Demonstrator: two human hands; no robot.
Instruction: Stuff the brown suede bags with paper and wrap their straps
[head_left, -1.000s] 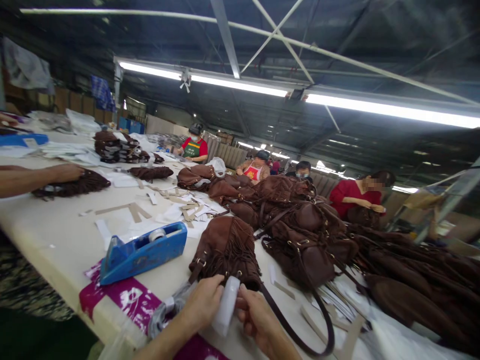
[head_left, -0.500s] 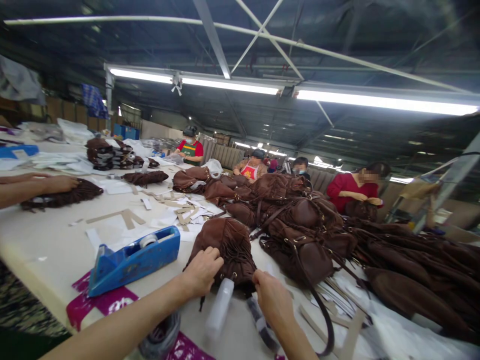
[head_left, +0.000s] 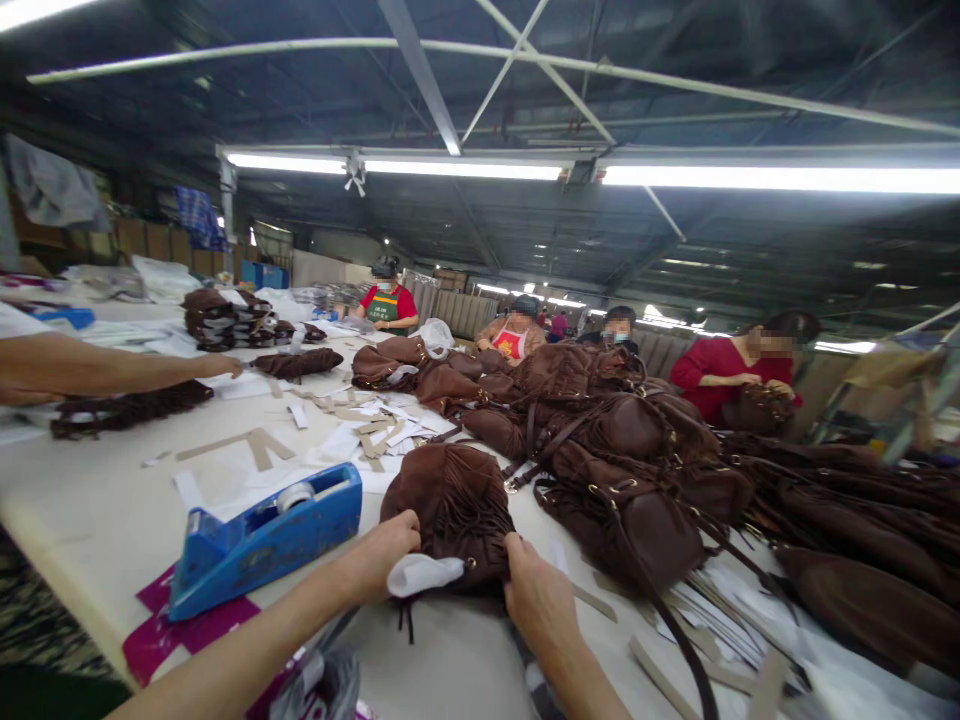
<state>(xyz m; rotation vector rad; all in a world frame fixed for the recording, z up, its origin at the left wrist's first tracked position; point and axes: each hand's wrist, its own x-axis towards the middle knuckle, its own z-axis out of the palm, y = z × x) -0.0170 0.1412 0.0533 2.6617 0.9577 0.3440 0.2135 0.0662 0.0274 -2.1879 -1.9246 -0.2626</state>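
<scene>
A brown leather bag with fringe [head_left: 454, 495] lies on the table in front of me. My left hand [head_left: 390, 560] is closed on its left edge. On the opposite edge, my right hand [head_left: 536, 590] pinches the bag with thumb and fingers. A white wrapped piece [head_left: 425, 575] sticks out at the bag's near side, beside a small metal ring, and partly covers the leather. Thin dark cords hang below it. Wrapped in clear plastic, a dark strap runs down near my right wrist, mostly hidden by the arm.
Left of the bag stands a blue tape dispenser [head_left: 270, 540] on purple-printed plastic [head_left: 150, 640]. Brown bags [head_left: 600, 430] are heaped to the right. Paper and card strips [head_left: 375, 430] lie behind. A co-worker's hand [head_left: 221, 367] reaches in at left; several people work across the table.
The white wrapped piece has swung from pointing toward me to lying leftward across the bag's near side. My left hand has shifted left to the bag's edge. The co-worker's hand has moved right.
</scene>
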